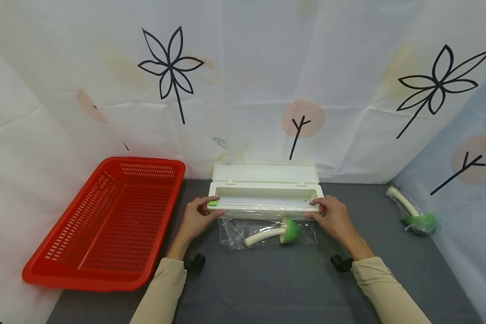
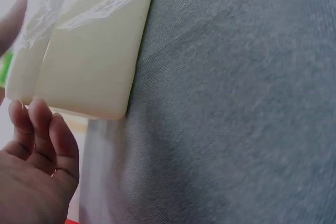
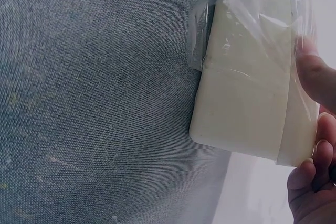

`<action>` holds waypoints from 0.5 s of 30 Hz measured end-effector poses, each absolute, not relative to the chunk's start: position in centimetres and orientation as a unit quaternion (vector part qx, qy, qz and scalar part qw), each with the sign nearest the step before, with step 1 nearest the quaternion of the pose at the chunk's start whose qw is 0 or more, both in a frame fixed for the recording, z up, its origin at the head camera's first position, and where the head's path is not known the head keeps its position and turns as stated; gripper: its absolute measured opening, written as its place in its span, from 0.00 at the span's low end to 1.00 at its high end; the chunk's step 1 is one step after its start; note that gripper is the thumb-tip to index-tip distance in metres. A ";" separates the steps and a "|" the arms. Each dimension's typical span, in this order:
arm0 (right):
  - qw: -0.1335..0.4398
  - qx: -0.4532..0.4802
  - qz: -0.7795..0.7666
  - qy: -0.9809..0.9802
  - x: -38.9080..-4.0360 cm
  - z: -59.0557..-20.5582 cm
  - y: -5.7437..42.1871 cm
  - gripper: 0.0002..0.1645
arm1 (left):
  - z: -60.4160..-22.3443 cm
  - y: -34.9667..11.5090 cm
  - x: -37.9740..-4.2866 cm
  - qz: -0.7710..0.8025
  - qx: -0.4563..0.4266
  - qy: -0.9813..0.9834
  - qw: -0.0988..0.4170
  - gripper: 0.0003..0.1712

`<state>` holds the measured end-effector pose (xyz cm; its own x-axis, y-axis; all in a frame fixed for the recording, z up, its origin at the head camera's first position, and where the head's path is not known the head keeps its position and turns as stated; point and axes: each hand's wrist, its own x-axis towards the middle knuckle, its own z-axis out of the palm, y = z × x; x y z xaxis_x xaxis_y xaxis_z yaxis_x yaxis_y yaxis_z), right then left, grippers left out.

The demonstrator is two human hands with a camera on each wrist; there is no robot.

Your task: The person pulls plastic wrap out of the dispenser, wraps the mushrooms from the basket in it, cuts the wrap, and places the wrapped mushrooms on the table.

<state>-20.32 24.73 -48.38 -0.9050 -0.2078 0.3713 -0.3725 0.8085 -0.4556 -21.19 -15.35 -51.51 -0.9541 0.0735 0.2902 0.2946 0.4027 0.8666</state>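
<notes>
A white plastic-wrap dispenser (image 1: 267, 213) stands at the back middle of the table, its lid (image 1: 265, 173) tipped back. At its left end my left hand (image 1: 196, 218) grips the corner, thumb on the front, beside a small green slider (image 1: 213, 203). My right hand (image 1: 333, 217) holds the opposite end, with the thumb (image 3: 311, 72) over clear film on the front edge. That film (image 1: 231, 231) hangs down the front and lies over or around a toy mushroom (image 1: 290, 231) with a green cap and white stem, directly before the dispenser.
A red plastic basket (image 1: 146, 265) sits at the left. Near the right table edge lies another green mushroom (image 1: 420, 222) in clear film. Behind the dispenser hangs a white patterned cloth (image 1: 251, 90); a dark grey cloth (image 1: 267, 288) covers the table.
</notes>
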 end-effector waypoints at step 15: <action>0.152 0.149 0.273 -0.938 -20.4 -48.6 24.7 0.20 | -52.2 -15.3 -21.5 -0.542 -0.116 -0.825 0.105 0.24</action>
<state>-20.41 24.74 -48.59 -0.9090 -0.1971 0.3674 -0.3633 0.8066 -0.4662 -21.52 -15.34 -52.17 -0.9510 0.0774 0.2993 0.3054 0.3847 0.8710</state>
